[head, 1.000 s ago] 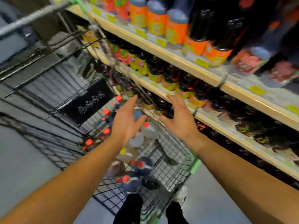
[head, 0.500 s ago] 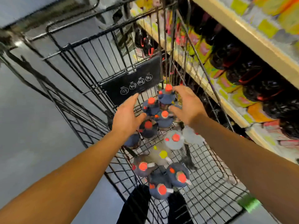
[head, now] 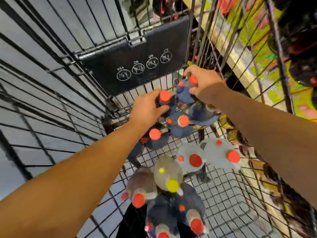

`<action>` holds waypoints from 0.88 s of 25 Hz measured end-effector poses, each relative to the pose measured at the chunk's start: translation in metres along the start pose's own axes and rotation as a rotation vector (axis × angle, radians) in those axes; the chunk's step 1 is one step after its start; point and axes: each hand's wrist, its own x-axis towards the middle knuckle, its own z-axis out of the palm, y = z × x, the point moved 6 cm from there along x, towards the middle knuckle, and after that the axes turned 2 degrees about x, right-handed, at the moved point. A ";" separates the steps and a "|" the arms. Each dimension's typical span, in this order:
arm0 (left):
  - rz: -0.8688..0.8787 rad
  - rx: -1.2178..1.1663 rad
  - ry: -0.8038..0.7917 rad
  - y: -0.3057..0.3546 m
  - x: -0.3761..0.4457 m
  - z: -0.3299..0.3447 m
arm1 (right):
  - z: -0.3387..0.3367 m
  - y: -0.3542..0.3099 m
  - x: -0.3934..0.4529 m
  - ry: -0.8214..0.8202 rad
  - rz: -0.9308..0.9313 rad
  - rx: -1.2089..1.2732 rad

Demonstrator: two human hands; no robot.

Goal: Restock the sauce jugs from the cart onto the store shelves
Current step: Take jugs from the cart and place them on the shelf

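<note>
Several sauce jugs stand in the wire cart (head: 223, 200): dark ones with red caps at the far end, pale ones in the middle, one with a yellow cap (head: 172, 185). My left hand (head: 147, 110) wraps its fingers and thumb around a dark jug (head: 165, 100) just below its red cap. My right hand (head: 204, 85) curls over the top of the farthest dark jug (head: 184, 93), fingers around its cap. The store shelves (head: 243, 62) with dark labelled bottles run along the right, blurred.
The cart's black child-seat flap (head: 135, 57) with round warning icons stands upright behind the jugs. Wire walls close in on the left and far side. Grey floor (head: 20, 83) shows through the mesh. My dark-clad legs (head: 132, 220) are under the basket.
My view has dropped from the shelves into the cart. Both hands reached down and forward, from spread open above the jugs to gripping two of the far dark jugs.
</note>
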 end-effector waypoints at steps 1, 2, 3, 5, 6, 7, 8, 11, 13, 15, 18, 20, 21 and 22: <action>0.012 -0.006 0.018 0.001 0.003 0.001 | -0.001 0.001 0.000 0.026 -0.015 0.015; 0.022 -0.016 0.030 0.003 0.004 0.002 | -0.002 0.001 -0.001 0.043 -0.032 0.016; 0.018 -0.031 0.037 0.004 0.006 0.003 | -0.004 0.002 -0.002 0.054 -0.040 0.009; -0.016 -0.081 0.061 0.004 0.006 -0.002 | -0.007 0.001 -0.006 0.080 -0.028 0.006; -0.047 -0.121 0.083 0.002 0.004 -0.007 | -0.009 0.000 -0.010 0.103 -0.017 0.021; -0.072 -0.162 0.106 0.001 0.001 -0.015 | -0.013 -0.003 -0.016 0.136 -0.007 0.036; -0.082 -0.192 0.122 0.003 -0.003 -0.026 | -0.018 -0.006 -0.024 0.173 0.004 0.058; -0.042 -0.212 0.177 0.018 -0.021 -0.077 | -0.052 -0.027 -0.064 0.300 -0.001 0.152; 0.003 -0.204 0.203 0.034 -0.038 -0.120 | -0.084 -0.047 -0.100 0.393 -0.006 0.230; 0.050 -0.195 0.233 0.050 -0.056 -0.161 | -0.114 -0.070 -0.138 0.499 -0.031 0.273; 0.109 -0.213 0.290 0.079 -0.088 -0.221 | -0.157 -0.097 -0.199 0.625 -0.011 0.325; 0.155 -0.236 0.303 0.105 -0.114 -0.258 | -0.184 -0.112 -0.243 0.694 0.014 0.336; 0.173 -0.243 0.295 0.118 -0.130 -0.270 | -0.191 -0.117 -0.266 0.712 0.029 0.330; 0.195 -0.251 0.287 0.131 -0.144 -0.279 | -0.198 -0.119 -0.287 0.728 0.039 0.321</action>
